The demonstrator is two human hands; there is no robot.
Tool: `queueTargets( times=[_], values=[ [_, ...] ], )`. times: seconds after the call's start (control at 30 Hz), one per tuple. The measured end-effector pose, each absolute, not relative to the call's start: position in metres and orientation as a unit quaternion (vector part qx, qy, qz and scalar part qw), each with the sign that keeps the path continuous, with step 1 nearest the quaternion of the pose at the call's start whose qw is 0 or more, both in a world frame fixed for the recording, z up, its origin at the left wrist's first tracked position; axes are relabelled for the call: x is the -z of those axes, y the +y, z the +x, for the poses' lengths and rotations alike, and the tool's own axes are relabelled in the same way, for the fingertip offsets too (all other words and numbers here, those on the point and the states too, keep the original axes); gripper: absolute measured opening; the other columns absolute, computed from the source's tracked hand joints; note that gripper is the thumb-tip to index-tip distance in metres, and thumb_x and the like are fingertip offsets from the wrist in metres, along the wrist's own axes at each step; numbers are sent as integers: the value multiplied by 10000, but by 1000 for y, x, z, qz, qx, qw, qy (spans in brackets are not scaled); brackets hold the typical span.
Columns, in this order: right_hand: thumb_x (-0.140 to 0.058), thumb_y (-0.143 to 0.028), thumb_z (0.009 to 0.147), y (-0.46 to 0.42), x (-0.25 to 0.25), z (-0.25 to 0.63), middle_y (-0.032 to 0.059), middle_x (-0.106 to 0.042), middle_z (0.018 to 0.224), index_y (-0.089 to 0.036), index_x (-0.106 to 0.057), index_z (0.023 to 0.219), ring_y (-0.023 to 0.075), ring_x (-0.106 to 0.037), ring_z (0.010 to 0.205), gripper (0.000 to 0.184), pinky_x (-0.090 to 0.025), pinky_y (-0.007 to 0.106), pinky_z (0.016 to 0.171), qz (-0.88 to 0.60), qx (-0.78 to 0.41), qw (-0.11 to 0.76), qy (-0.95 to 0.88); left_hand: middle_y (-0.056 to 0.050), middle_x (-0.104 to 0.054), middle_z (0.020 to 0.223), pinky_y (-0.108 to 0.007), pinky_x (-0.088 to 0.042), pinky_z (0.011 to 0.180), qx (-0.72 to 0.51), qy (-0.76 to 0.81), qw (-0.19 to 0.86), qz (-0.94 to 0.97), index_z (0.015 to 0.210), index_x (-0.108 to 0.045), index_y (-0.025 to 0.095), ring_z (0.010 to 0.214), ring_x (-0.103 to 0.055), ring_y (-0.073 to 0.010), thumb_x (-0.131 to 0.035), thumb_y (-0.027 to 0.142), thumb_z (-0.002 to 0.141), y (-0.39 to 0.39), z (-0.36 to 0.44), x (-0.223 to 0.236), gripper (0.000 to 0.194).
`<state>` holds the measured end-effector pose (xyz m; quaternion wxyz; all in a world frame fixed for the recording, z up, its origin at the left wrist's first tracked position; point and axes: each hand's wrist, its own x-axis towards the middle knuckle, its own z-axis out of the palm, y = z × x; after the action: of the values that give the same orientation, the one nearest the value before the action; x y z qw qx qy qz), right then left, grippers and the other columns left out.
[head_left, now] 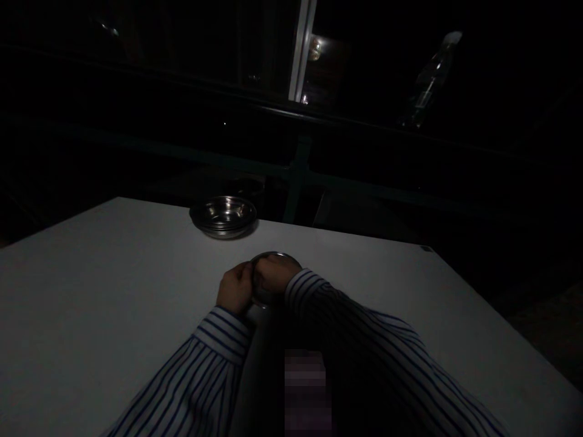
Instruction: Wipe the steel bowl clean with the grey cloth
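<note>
- Left hand [234,289] curls closed around the near rim of a small steel bowl [276,260].
- Right hand [273,274] grips the bowl too.
- A stack of steel bowls [223,216] sits apart.

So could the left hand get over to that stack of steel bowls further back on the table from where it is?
Probably yes: bare white table lies between the left hand and the stacked bowls, nothing between; it now grips a small bowl.
</note>
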<state>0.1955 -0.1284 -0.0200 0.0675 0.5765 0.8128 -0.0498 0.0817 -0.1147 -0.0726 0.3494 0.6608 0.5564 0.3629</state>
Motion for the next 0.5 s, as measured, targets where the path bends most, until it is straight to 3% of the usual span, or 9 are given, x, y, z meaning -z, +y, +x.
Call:
queueTargets(
  times=[0.2,0.3,0.5],
  values=[
    [-415,-189,813,-127,17,206,187,-636,989,-114,-631,983,291,-597,935,285,-453,399,734,623,33,58,780,-135,-701,939,-298,-463,760,-363,568,340,655,960,-669,114,873,-634,-235,-370,300,788,-116,82,70,391],
    [-459,-173,789,-130,16,212,191,-641,969,-102,-646,943,287,-604,903,253,-450,388,726,609,68,55,788,-151,-694,953,-304,-456,765,-366,574,337,650,965,-663,102,882,-630,-240,-365,298,792,-115,83,72,397],
    [-560,-157,735,-133,13,224,41,-665,876,-159,-656,811,154,-591,833,122,-420,250,747,533,203,-28,821,-135,-699,927,-296,-454,743,-367,569,336,655,934,-669,123,864,-631,-231,-365,304,796,-115,82,73,380]
  ],
)
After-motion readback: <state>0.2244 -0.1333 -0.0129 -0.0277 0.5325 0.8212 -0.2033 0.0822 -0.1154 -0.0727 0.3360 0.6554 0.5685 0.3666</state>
